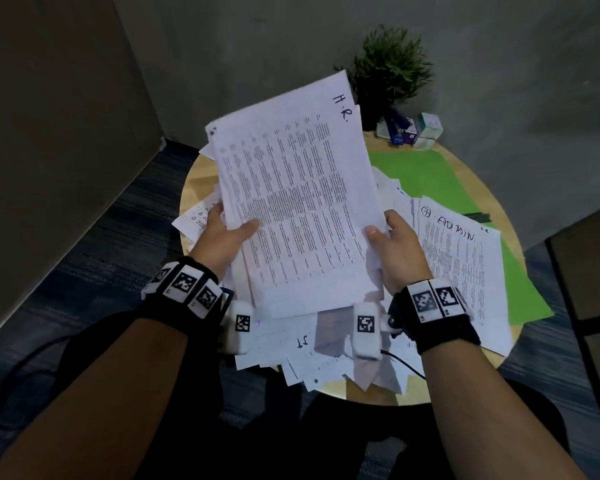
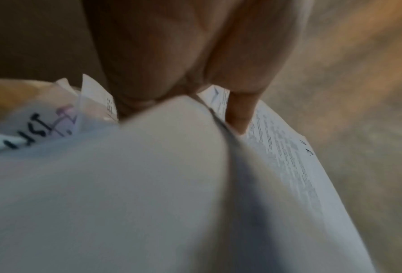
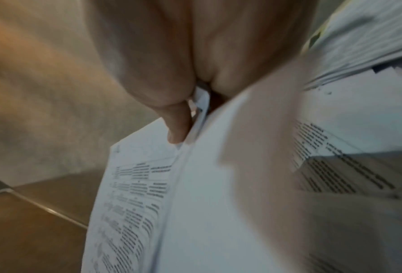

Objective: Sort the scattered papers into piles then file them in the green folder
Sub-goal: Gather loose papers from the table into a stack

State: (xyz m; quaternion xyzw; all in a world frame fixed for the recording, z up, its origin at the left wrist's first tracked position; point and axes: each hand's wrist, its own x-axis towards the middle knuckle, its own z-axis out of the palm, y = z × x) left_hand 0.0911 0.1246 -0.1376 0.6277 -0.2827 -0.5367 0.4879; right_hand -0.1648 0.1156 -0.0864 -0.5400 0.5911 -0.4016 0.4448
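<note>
Here, left hand [image 1: 222, 233] and right hand [image 1: 397, 244] grasp a stack [image 1: 291, 202] marked "H.R." by its side edges, raised over the round table [image 1: 194, 174]. Loose papers [image 1: 326, 358] overhang the near edge. The green folder [image 1: 430, 174] lies toward the far-right edge, partly hidden under sheets; both wrist views are blurred.

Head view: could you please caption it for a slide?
Both hands, left hand and right hand, hold the H.R. stack above the table.
</note>
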